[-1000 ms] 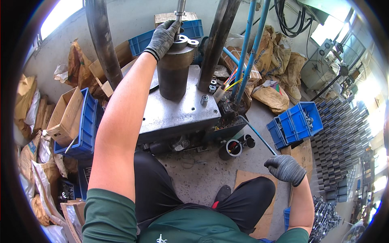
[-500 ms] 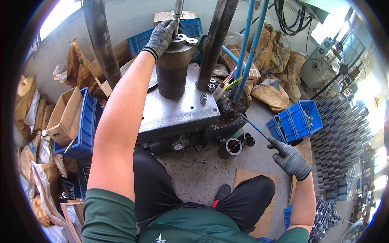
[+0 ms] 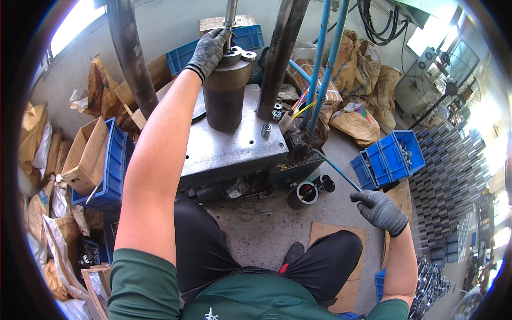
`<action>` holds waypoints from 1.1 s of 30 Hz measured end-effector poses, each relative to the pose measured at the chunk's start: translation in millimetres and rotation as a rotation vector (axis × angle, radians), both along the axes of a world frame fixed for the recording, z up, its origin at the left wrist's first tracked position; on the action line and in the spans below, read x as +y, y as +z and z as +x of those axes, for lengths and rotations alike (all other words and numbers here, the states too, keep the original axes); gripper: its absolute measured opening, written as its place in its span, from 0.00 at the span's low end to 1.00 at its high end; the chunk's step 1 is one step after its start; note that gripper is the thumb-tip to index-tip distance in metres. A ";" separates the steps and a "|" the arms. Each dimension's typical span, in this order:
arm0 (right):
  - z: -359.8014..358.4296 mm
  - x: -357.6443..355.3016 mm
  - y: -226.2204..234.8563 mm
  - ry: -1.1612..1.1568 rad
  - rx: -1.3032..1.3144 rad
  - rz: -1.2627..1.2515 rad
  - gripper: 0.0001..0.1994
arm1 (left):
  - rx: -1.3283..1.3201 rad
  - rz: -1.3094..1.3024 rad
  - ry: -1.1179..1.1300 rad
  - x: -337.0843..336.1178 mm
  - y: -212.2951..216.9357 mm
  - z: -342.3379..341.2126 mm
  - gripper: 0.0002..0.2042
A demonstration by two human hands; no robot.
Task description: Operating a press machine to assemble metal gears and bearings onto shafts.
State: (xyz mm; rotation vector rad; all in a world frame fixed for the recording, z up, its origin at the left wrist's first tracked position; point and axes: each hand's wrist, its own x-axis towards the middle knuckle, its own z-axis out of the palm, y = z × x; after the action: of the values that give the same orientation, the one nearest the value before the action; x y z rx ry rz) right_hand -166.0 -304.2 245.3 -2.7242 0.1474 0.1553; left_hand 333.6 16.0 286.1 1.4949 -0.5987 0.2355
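Observation:
My left hand (image 3: 209, 52), in a grey knitted glove, reaches up to the top of a dark steel cylinder (image 3: 224, 101). Its fingers close around the lower part of an upright metal rod (image 3: 230, 13); the fingertips are partly hidden. Beside that hand, small metal rings (image 3: 249, 55) lie on the cylinder's top. The cylinder stands upright on a thick steel plate (image 3: 224, 152). Low on the right, my gloved right hand (image 3: 382, 211) is closed on the end of a thin blue lever (image 3: 337, 169), which slopes up to the machine's side.
Dark steel columns (image 3: 282, 53) and blue pipes (image 3: 326, 64) rise behind the plate. Small metal bushings (image 3: 266, 129) stand on it. Blue crates (image 3: 386, 157) sit at right before stacked metal tubes (image 3: 448, 186). A box in a blue crate (image 3: 114, 165) is at left. A round container (image 3: 303, 196) stands on the floor.
The fingers of my right hand, looser and more stretched along the lever before, are now curled closer around its end. My left hand keeps its place at the rod.

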 end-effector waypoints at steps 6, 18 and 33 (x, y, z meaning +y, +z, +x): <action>-2.0 -3.8 -1.5 0.156 0.116 -0.141 0.15 | -0.028 0.046 0.019 -1.1 -4.8 12.4 0.21; 2.6 -0.6 -0.6 0.052 -0.116 -0.042 0.15 | 0.013 0.001 -0.036 -1.5 -5.1 13.5 0.21; 1.1 9.6 0.8 -0.007 -0.307 -0.018 0.14 | 0.038 -0.006 -0.033 2.2 -1.9 12.3 0.20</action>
State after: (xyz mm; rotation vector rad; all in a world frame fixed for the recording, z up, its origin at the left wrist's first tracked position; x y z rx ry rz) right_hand -164.9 -294.6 246.1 -2.7243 0.0699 -0.2669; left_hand 345.9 18.1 284.2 1.4793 -0.5915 0.1824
